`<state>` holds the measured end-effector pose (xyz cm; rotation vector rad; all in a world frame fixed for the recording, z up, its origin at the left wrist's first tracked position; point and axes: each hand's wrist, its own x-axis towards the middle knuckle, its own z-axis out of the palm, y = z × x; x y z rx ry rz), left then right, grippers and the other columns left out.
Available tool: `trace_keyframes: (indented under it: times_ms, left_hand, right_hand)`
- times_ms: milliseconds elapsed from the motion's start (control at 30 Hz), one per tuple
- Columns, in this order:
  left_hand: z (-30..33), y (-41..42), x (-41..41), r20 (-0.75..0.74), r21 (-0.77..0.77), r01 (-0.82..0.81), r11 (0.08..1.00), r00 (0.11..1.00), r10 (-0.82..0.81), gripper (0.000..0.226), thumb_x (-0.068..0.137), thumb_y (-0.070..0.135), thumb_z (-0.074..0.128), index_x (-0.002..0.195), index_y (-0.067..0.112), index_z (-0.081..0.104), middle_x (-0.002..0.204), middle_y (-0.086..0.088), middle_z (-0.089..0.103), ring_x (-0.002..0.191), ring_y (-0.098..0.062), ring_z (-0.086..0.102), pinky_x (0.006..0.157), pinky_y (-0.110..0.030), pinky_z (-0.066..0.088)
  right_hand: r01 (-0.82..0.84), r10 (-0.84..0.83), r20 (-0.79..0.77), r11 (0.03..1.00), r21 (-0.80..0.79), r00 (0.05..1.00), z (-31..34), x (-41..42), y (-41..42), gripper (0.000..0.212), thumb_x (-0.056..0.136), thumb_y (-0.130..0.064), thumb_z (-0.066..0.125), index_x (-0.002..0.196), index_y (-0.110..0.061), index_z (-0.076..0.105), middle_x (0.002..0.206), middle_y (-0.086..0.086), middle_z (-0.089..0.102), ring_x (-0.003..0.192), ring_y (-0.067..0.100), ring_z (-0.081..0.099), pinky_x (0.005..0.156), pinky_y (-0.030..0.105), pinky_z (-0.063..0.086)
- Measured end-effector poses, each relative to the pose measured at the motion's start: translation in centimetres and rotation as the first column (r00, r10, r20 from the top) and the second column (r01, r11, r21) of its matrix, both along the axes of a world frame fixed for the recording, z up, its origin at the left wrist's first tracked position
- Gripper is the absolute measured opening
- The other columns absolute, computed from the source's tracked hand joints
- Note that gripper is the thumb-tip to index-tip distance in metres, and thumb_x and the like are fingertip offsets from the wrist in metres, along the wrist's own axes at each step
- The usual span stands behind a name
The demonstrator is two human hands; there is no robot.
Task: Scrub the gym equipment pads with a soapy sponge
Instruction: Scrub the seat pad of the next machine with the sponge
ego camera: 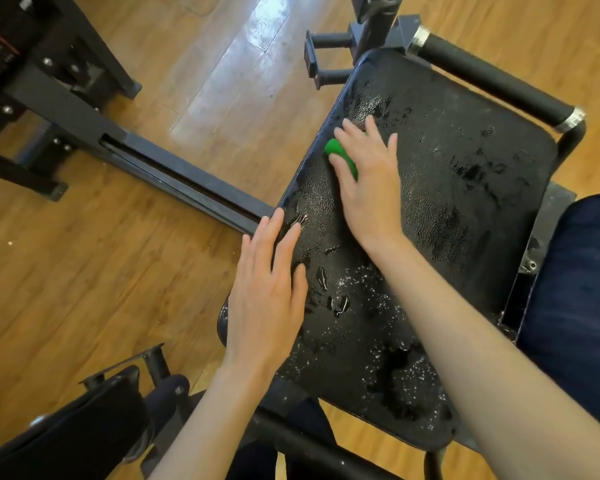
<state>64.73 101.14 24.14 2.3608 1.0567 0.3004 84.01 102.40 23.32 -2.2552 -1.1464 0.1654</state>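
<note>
Gym: padded machine [447, 209], wood floor [187, 98].

Wet, pebbled black pad [465, 202], perhaps vinyl; glossy wood-look floor [187, 98]; matt black metal frame [174, 181].

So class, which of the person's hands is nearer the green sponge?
Right. The right hand lies on top of the green sponge, pressing it onto the pad. The left hand rests flat at the pad's near left edge, apart from it.
</note>
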Motion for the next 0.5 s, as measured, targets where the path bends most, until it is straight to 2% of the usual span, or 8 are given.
trace_keyframes:
  times_ms: [33,167,200,233,333,367,433,500]
  left_hand:
    - [0.1,-0.3,-0.6,-0.003,-0.012,-0.013,1.000,1.000,0.012,0.050,0.099,0.016,0.052,0.147,0.010,0.042,0.159,-0.010,0.031,0.149,-0.023,0.025,0.124,-0.037,0.010]
    - [0.1,-1.7,-2.5,-0.028,-0.026,-0.039,0.999,0.999,0.038,0.052,0.099,0.018,0.051,0.149,0.009,0.040,0.161,-0.009,0.027,0.150,-0.021,0.021,0.124,-0.034,0.007]
    - [0.0,-2.0,-2.7,-0.031,-0.031,-0.046,0.998,0.999,0.045,0.052,0.099,0.019,0.050,0.149,0.008,0.039,0.161,-0.009,0.026,0.151,-0.021,0.020,0.124,-0.034,0.007]
    - [-0.1,-2.2,-2.9,-0.029,-0.035,-0.052,0.998,0.998,0.051,0.052,0.099,0.019,0.049,0.149,0.008,0.039,0.161,-0.009,0.026,0.151,-0.021,0.020,0.124,-0.033,0.006]
    - [-0.4,-2.6,-3.0,-0.022,-0.032,-0.058,0.998,0.998,0.057,0.051,0.100,0.020,0.046,0.149,0.008,0.038,0.161,-0.010,0.026,0.150,-0.021,0.020,0.123,-0.037,0.013]
    - [-0.5,-2.6,-3.0,-0.020,-0.032,-0.058,0.998,0.998,0.057,0.051,0.100,0.020,0.046,0.149,0.008,0.038,0.161,-0.011,0.026,0.150,-0.021,0.020,0.123,-0.039,0.015]
    - [-0.5,-2.6,-3.0,-0.022,-0.029,-0.055,0.998,0.998,0.054,0.051,0.100,0.020,0.047,0.149,0.007,0.039,0.160,-0.011,0.026,0.150,-0.022,0.020,0.122,-0.039,0.015]
    - [-0.5,-2.6,-3.1,-0.024,-0.020,-0.052,0.998,0.998,0.051,0.051,0.099,0.019,0.049,0.148,0.007,0.039,0.159,-0.012,0.028,0.150,-0.024,0.023,0.122,-0.038,0.014]
  right_hand:
    - [-0.015,0.015,0.012,1.000,0.002,1.000,0.0,-1.5,-0.3,0.037,0.097,-0.015,0.053,0.133,-0.009,0.056,0.143,0.005,0.050,0.143,0.026,0.031,0.117,0.039,0.002]
    - [-0.372,0.378,0.097,0.925,-0.072,0.921,0.4,-5.0,-4.1,0.040,0.095,-0.020,0.050,0.132,-0.007,0.057,0.141,0.007,0.052,0.140,0.028,0.036,0.119,0.043,0.011]
    - [-0.405,0.414,0.116,0.909,-0.098,0.903,0.5,-4.3,-3.8,0.040,0.094,-0.020,0.050,0.131,-0.006,0.058,0.141,0.008,0.053,0.139,0.029,0.037,0.118,0.043,0.012]
    - [-0.378,0.389,0.122,0.920,-0.105,0.913,0.4,-3.5,-2.9,0.039,0.094,-0.019,0.052,0.131,-0.006,0.058,0.140,0.008,0.053,0.139,0.030,0.037,0.117,0.043,0.012]
    - [-0.123,0.125,0.053,0.991,-0.051,0.991,0.0,-2.9,-0.3,0.036,0.096,-0.016,0.055,0.131,-0.006,0.058,0.140,0.008,0.053,0.140,0.031,0.035,0.117,0.043,0.008]
    - [-0.098,0.100,0.055,0.994,-0.039,0.993,-0.1,-3.9,-0.4,0.036,0.096,-0.017,0.054,0.130,-0.006,0.058,0.140,0.008,0.053,0.140,0.031,0.034,0.118,0.042,0.007]
    - [-0.266,0.269,0.077,0.963,-0.040,0.960,-0.3,-6.4,-1.9,0.037,0.097,-0.020,0.050,0.130,-0.005,0.058,0.140,0.008,0.054,0.139,0.030,0.036,0.118,0.041,0.009]
    - [-0.479,0.486,0.084,0.873,-0.090,0.870,0.1,-7.2,-3.6,0.040,0.096,-0.024,0.045,0.128,-0.005,0.059,0.138,0.008,0.055,0.138,0.029,0.038,0.117,0.041,0.012]
